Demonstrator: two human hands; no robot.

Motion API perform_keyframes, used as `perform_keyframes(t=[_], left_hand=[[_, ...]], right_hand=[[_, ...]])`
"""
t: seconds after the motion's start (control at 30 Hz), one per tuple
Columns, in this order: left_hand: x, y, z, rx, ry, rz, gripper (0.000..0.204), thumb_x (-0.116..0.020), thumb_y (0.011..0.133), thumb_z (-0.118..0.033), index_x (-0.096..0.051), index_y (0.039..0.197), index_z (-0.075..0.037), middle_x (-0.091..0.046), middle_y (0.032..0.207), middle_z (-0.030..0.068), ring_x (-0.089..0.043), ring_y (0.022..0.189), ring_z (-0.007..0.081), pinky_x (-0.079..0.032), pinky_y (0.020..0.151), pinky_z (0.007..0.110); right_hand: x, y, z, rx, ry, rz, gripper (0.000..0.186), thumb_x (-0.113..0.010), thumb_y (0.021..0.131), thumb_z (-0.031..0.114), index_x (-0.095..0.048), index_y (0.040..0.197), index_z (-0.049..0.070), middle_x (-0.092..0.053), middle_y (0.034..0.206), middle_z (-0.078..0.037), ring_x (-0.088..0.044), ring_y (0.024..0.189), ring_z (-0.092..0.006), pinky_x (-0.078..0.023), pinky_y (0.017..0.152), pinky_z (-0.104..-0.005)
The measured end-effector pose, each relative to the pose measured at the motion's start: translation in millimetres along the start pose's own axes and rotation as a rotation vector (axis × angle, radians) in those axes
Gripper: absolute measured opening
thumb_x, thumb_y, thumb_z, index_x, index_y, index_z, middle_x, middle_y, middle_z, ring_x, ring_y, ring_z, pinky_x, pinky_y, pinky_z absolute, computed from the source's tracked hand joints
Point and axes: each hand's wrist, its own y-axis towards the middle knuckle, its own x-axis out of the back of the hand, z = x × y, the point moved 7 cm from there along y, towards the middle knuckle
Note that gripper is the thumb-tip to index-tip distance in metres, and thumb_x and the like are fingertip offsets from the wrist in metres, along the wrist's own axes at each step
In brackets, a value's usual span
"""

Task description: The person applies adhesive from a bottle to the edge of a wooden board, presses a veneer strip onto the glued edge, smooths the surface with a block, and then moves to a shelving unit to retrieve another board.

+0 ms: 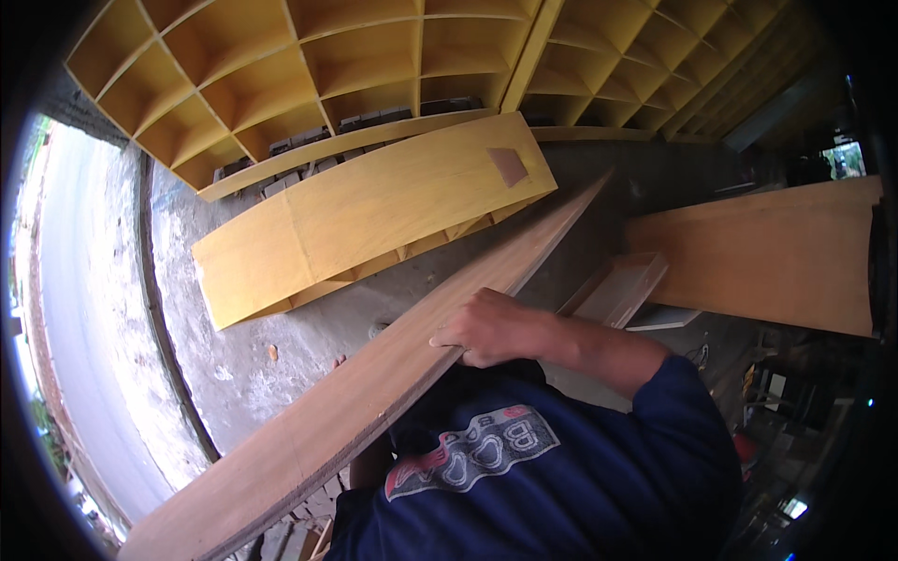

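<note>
A long, flat wooden board [374,365] runs slantwise across the view, from the lower left up to a narrow end at the upper middle. My right hand [491,327] is closed on its near edge, with the thumb side on the upper face. Of my left hand [339,361], only fingertips show past the board's far edge; the rest is hidden beneath the wood. Part of my bare left forearm [369,463] appears between the board and my dark blue shirt.
Beyond the board a yellow cabinet-like piece [374,206] lies on the grey floor [253,383]. Large yellow shelving frames [355,56] stand behind it. At right are a brown wooden panel [767,252] and a shallow wooden tray [617,285]. A road [84,299] lies outside at left.
</note>
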Motion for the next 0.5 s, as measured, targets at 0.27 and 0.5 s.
perform_keyframes(t=[0.27,0.5], left_hand=[[-23,-17,5,-0.018,-0.017,-0.012,0.084,-0.055,0.099,-0.069,-0.041,0.156,-0.01,-0.052,0.149,0.0203,-0.056,0.135,0.0436,-0.047,0.112,0.06],[-26,-35,10,-0.078,-0.078,-0.002,0.092,-0.056,0.097,-0.075,-0.037,0.16,-0.01,-0.048,0.152,0.0219,-0.053,0.138,0.0458,-0.046,0.114,0.062]], right_hand=[[-36,-96,-134,-0.062,0.053,-0.594,0.049,-0.094,0.061,0.041,-0.075,0.093,0.01,-0.077,0.102,-0.01,-0.074,0.096,-0.0334,-0.06,0.084,-0.0439],[-46,-117,-172,-0.036,-0.144,-0.747,0.061,-0.088,0.066,0.065,-0.063,0.074,0.009,-0.063,0.076,-0.01,-0.066,0.075,-0.0335,-0.054,0.071,-0.0453]])
